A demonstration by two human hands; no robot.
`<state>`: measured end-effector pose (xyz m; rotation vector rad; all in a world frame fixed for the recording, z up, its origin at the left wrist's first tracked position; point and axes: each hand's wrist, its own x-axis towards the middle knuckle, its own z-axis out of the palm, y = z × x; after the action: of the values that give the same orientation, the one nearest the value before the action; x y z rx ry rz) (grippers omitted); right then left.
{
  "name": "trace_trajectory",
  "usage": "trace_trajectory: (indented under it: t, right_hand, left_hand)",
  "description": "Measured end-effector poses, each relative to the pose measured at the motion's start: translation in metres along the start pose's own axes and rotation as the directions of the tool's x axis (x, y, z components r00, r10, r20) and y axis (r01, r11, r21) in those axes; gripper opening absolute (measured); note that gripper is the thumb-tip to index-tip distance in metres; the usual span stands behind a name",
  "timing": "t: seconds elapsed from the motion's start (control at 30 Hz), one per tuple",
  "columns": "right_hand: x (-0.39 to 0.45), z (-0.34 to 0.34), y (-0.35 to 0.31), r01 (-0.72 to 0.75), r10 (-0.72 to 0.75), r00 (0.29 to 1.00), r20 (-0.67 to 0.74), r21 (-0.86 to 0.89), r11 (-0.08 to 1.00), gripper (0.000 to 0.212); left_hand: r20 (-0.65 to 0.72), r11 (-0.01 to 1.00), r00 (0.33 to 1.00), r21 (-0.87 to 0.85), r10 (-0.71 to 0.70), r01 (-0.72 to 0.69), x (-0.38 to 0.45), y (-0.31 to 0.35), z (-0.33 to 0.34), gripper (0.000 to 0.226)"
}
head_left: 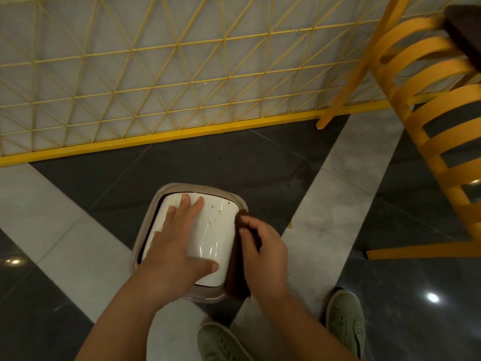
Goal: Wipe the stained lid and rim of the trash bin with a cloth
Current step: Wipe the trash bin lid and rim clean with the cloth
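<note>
White plastic, the lid point(208, 230) sat in the grey-brown rim point(192, 187) of the trash bin, which stood on the tiled floor point(325, 230) in front of our green shoes point(343, 321). Our left hand point(177, 243) lay flat with straight fingers on the lid. Our right hand point(263, 254) gripped a dark brown cloth point(238, 277) against the bin's right edge, beside small brown specks point(218, 211).

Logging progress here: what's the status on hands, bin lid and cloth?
Left hand flat on white lid. Right hand grips brown cloth on bin's right rim. Specks on lid not wiped. Nothing in the way.
</note>
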<state>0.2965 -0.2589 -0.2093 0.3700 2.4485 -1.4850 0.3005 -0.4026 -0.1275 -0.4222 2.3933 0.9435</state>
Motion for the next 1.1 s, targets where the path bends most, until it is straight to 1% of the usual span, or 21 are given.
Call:
trace_trajectory:
  t: [0.03, 0.07, 0.2, 0.27, 0.33, 0.37, 0.4, 0.47, 0.5, 0.53, 0.57, 0.7, 0.77, 0.83, 0.97, 1.03, 1.1]
  right_hand:
    - [0.009, 0.000, 0.000, -0.042, 0.042, 0.999, 0.009, -0.019, 0.999, 0.025]
    - [0.013, 0.000, 0.002, -0.045, 0.046, 0.999, 0.016, -0.076, 0.996, 0.026]
    - [-0.008, -0.006, 0.015, 0.057, -0.006, 0.989, 0.150, -0.343, 0.937, 0.034]
    - [-0.020, -0.010, 0.022, 0.103, -0.025, 0.979, 0.203, -0.384, 0.918, 0.036]
    - [-0.012, -0.010, 0.022, 0.145, -0.077, 0.979, 0.188, -0.381, 0.913, 0.034]
    - [-0.003, -0.009, 0.018, 0.135, -0.083, 0.984, 0.156, -0.364, 0.921, 0.033]
    - [0.009, -0.008, 0.013, 0.091, -0.054, 0.992, 0.117, -0.331, 0.939, 0.032]
    - [0.034, -0.004, 0.000, -0.074, 0.089, 0.993, 0.074, -0.184, 0.980, 0.030]
    - [0.043, -0.001, -0.004, -0.154, 0.162, 0.984, 0.080, -0.095, 0.984, 0.029]
    - [0.046, 0.000, -0.004, -0.203, 0.206, 0.974, 0.095, -0.040, 0.978, 0.029]
    - [0.043, 0.000, -0.002, -0.219, 0.222, 0.968, 0.115, -0.035, 0.975, 0.028]
    - [0.000, -0.004, 0.017, -0.175, 0.198, 0.964, 0.176, -0.137, 0.975, 0.029]
    - [-0.016, -0.003, 0.023, -0.178, 0.204, 0.960, 0.193, -0.143, 0.974, 0.028]
    - [-0.010, -0.003, 0.020, -0.180, 0.197, 0.966, 0.170, -0.110, 0.977, 0.026]
    - [0.035, -0.003, 0.000, -0.161, 0.167, 0.984, 0.056, -0.102, 0.982, 0.026]
    - [0.049, 0.000, -0.006, -0.139, 0.145, 0.989, 0.033, -0.143, 0.980, 0.028]
    - [0.044, 0.002, -0.004, -0.082, 0.095, 0.994, 0.045, -0.228, 0.970, 0.031]
  left_hand:
    - [-0.001, 1.000, 1.000, 0.007, -0.005, 0.005, 0.000, 0.001, 0.000, 0.110]
    - [-0.001, 1.000, 1.000, 0.016, -0.009, 0.009, 0.001, 0.001, 0.000, 0.111]
    - [0.000, 0.999, 1.000, 0.030, -0.025, 0.025, 0.001, 0.002, 0.000, 0.113]
    - [0.000, 0.999, 1.000, 0.028, -0.022, 0.022, 0.001, 0.002, 0.000, 0.112]
    - [0.007, 1.000, 1.000, 0.022, -0.021, 0.021, 0.001, 0.002, 0.000, 0.112]
    - [0.010, 1.000, 1.000, 0.023, -0.020, 0.020, 0.001, 0.001, 0.000, 0.112]
    - [0.008, 0.999, 1.000, 0.026, -0.018, 0.018, 0.001, 0.001, 0.001, 0.112]
    - [0.004, 0.999, 1.000, 0.033, -0.017, 0.017, 0.001, 0.001, 0.001, 0.112]
    - [0.007, 0.999, 1.000, 0.033, -0.021, 0.021, 0.002, 0.001, 0.001, 0.112]
    - [0.009, 0.999, 1.000, 0.032, -0.025, 0.024, 0.002, 0.001, 0.001, 0.112]
    - [0.010, 0.999, 1.000, 0.031, -0.026, 0.026, 0.002, 0.001, 0.001, 0.112]
    - [0.007, 0.999, 1.000, 0.040, -0.024, 0.024, 0.002, 0.002, 0.001, 0.113]
    - [0.005, 0.998, 1.000, 0.050, -0.024, 0.023, 0.002, 0.003, 0.001, 0.112]
    - [0.002, 0.998, 1.000, 0.052, -0.021, 0.021, 0.001, 0.003, 0.001, 0.111]
    - [0.012, 0.999, 1.000, 0.050, -0.015, 0.015, 0.001, 0.002, 0.002, 0.110]
    - [0.010, 0.999, 1.000, 0.052, -0.018, 0.017, 0.002, 0.002, 0.002, 0.110]
    - [0.006, 0.998, 1.000, 0.065, -0.022, 0.022, 0.003, 0.002, 0.002, 0.112]
